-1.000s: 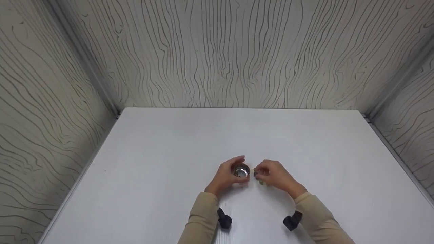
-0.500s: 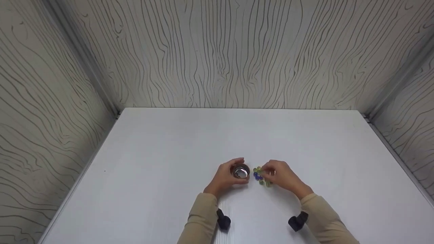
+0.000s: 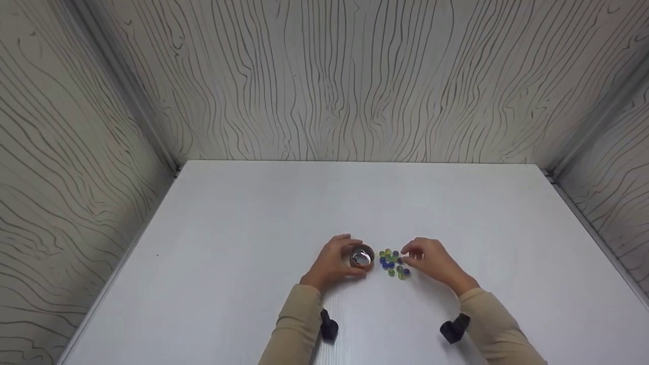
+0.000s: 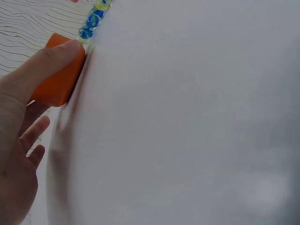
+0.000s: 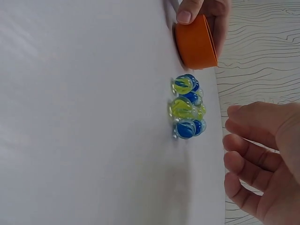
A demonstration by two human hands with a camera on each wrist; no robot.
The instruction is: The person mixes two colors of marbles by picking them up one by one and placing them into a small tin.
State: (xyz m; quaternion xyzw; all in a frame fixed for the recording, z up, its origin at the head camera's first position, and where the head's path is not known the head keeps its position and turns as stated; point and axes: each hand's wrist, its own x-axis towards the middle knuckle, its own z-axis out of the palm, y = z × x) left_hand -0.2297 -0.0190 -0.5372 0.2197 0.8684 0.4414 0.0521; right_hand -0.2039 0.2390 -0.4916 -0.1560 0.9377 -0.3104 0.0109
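Note:
In the head view my left hand (image 3: 332, 263) holds a small round orange cup with a shiny silver inside, thumb on the near side and fingers on the far side. The left wrist view shows the thumb pressed along the orange wall of the cup (image 4: 63, 82). Just right of the cup, a loose cluster of blue and yellow-green glass marbles (image 5: 183, 108) lies on the white table. My right hand (image 3: 431, 258) is at the right edge of that cluster. Its thumb and fingers are loosely bent with nothing between them in the right wrist view.
The white tabletop (image 3: 243, 213) reaches back to a wall (image 3: 329, 81) with a wood-grain pattern. Similar panels rise at left and right. Black camera mounts (image 3: 453, 328) sit at both wrists, low over the table.
My right hand has drawn back to the right from beside the cup, uncovering the marbles it hid before. The left hand stays around the cup with little movement.

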